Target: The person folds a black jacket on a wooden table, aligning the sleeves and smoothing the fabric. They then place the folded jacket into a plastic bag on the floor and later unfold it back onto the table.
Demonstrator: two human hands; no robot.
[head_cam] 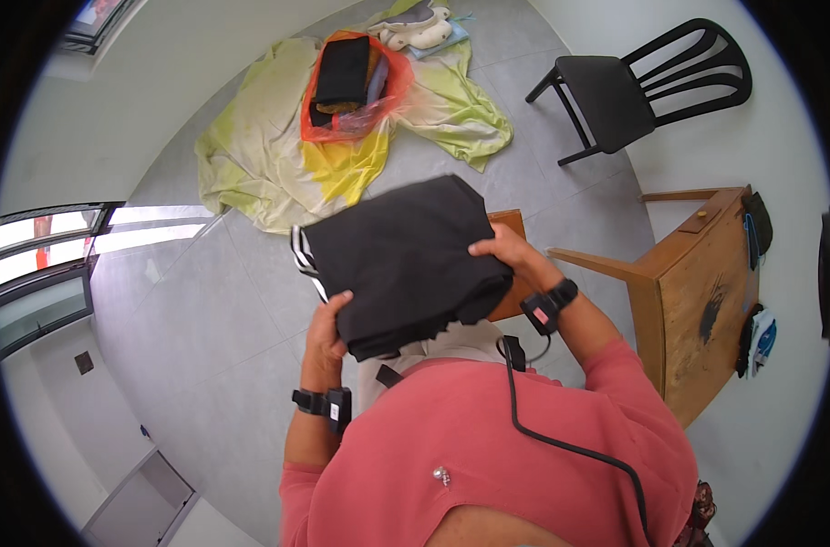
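Note:
A black folded garment (401, 253) with white stripes along its left edge is held up in front of me. My left hand (329, 325) grips its lower left corner, the thumb on top. On the opposite side my right hand (507, 246) holds the right edge, thumb also on top and the other fingers hidden below. Beyond the garment, an open red plastic bag (398, 92) on the floor holds folded clothes, with a black folded cloth (343, 68) uppermost. Under the bag spreads a crumpled green, white and yellow sheet (258, 150).
A brown wooden surface (507, 219) shows partly behind the garment. To the right stand a wooden table (695, 308) with cloths at its far edge and a black chair (603, 99). A cloud-shaped cushion (422, 34) lies beyond the bag.

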